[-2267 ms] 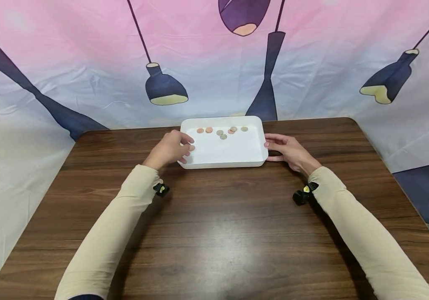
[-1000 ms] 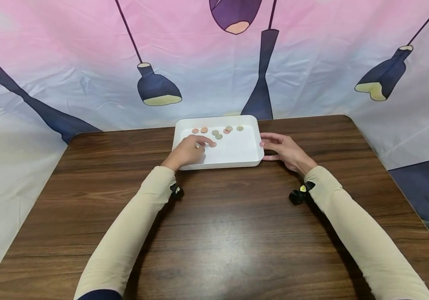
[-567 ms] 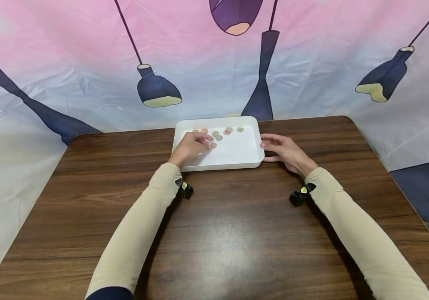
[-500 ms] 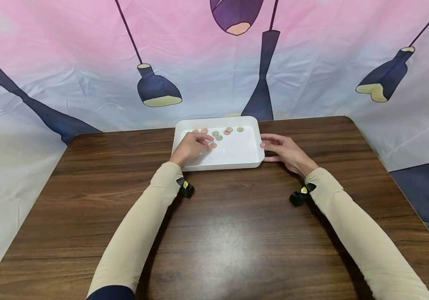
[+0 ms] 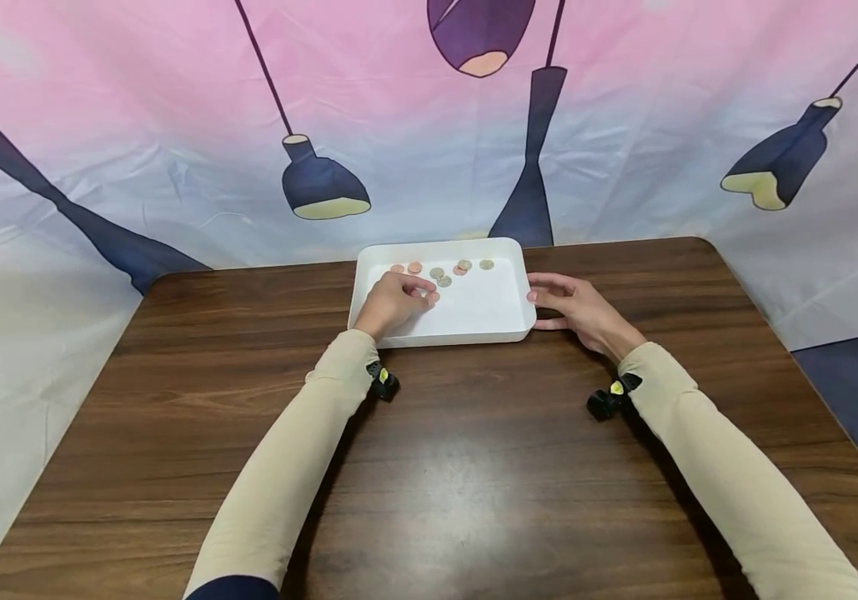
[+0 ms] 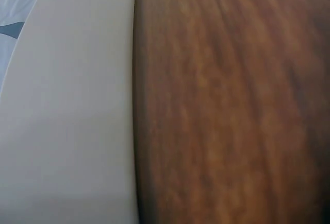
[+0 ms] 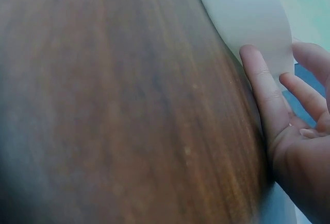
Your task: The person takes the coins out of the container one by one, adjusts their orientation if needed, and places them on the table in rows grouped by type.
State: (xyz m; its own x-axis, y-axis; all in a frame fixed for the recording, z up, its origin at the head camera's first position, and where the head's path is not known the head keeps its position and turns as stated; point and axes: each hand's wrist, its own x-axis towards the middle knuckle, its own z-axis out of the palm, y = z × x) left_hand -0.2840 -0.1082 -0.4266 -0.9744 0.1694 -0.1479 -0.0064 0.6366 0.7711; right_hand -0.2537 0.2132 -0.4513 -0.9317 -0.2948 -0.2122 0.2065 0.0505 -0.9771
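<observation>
Head view looks forward and down from above the near table edge, far enough to take in the whole wooden table (image 5: 474, 467), both sleeves, the white tray (image 5: 507, 333) at the far side and the lamp-print backdrop (image 5: 173, 125) behind; left wrist view sits very close and low, blurred, facing along the tabletop (image 6: 232, 105) with the tray wall (image 6: 72, 121) filling its left part; right wrist view also close and low, facing along the tabletop (image 7: 113, 105) toward the tray wall (image 7: 247, 13), right hand (image 7: 294, 136) at its right edge; all three views share the tray's outer wall and the wood beside it.
</observation>
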